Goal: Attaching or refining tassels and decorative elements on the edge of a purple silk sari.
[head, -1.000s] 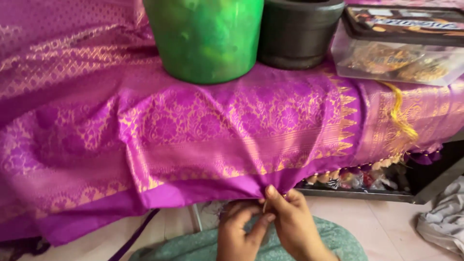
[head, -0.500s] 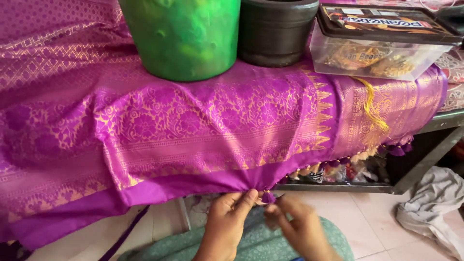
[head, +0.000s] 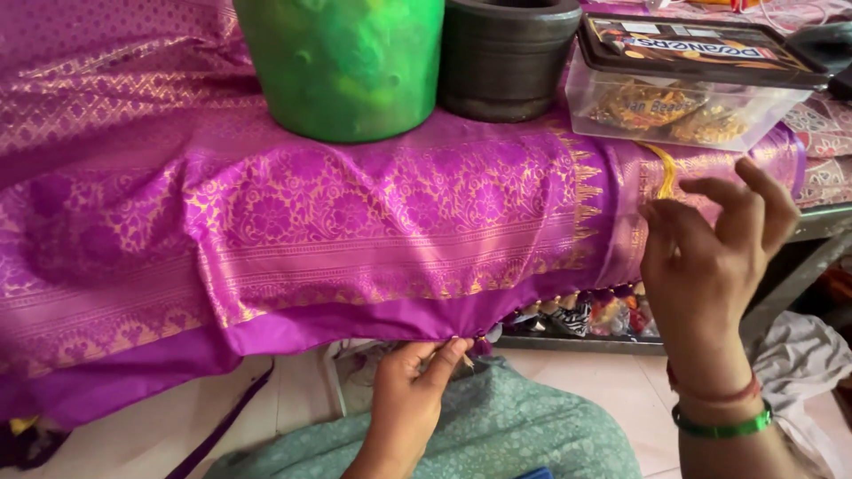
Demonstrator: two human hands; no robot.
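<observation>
- A purple silk cloth with gold woven flowers (head: 355, 222) fills the left and middle of the frame, draped over a table top and hanging down its front; its plain purple hem runs in a slanting line from the lower left up toward the centre.
- Under that hem at lower left lies pale floor (head: 177, 435), open except for a thin purple strip (head: 226, 417) trailing across it.
- A green plastic bucket (head: 342, 66) stands on the cloth at upper centre-left, with a dark stone mortar (head: 506, 58) touching it on its right.
- The left hand (head: 408, 399) comes up from the bottom centre and pinches the hem's lowest point between thumb and forefinger, closed tight on the cloth edge.
- Below it a grey-green patterned garment (head: 524, 435) covers the lap, leaving little free room between the lap and the hanging hem.
- A row of small coloured tassels (head: 577, 310) hangs under the cloth's edge right of centre.
- A clear plastic box with a dark lid (head: 692, 84) sits at upper right, near the table's front edge, and a yellow thread (head: 664, 168) hangs down from beneath it.
- The right hand (head: 710, 257) is raised at the right, fingers spread and curled, holding nothing I can make out, its fingertips close to the yellow thread.
- A green bangle (head: 723, 426) circles its wrist.
- A grey metal table edge (head: 816, 222) shows at far right.
</observation>
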